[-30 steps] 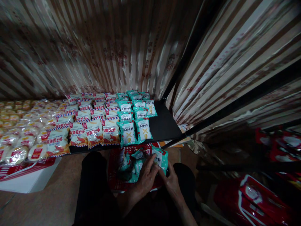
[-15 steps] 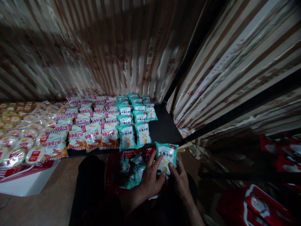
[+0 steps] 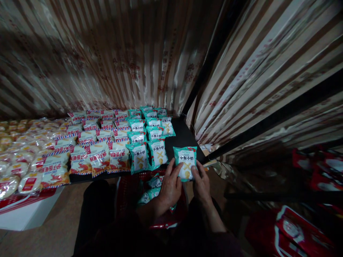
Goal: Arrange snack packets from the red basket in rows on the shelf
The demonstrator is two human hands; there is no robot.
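Note:
Between my two hands is a teal and white snack packet [image 3: 185, 162], upright with its print facing me, near the front right corner of a black shelf [image 3: 179, 137]. My left hand [image 3: 170, 184] grips its left side, and my right hand [image 3: 201, 182] holds its lower right edge. Similar teal packets [image 3: 158, 153] stand in rows on the shelf, left of the held one. Below my left forearm, a red basket [image 3: 125, 191] contains more teal packets [image 3: 150, 194], partly hidden by my arm.
Red-and-white packets [image 3: 99, 157] and round wrapped snacks [image 3: 30, 182] fill the shelf's left part. A white box [image 3: 32, 214] sits underneath. Striped curtains [image 3: 107, 64] hang behind, dark metal bars [image 3: 278, 114] cross at right, and a red bag [image 3: 297, 232] lies lower right.
Both hands have moved the held packet up and slightly left, over the shelf's front edge. The view has shifted a little, and more of the red basket shows.

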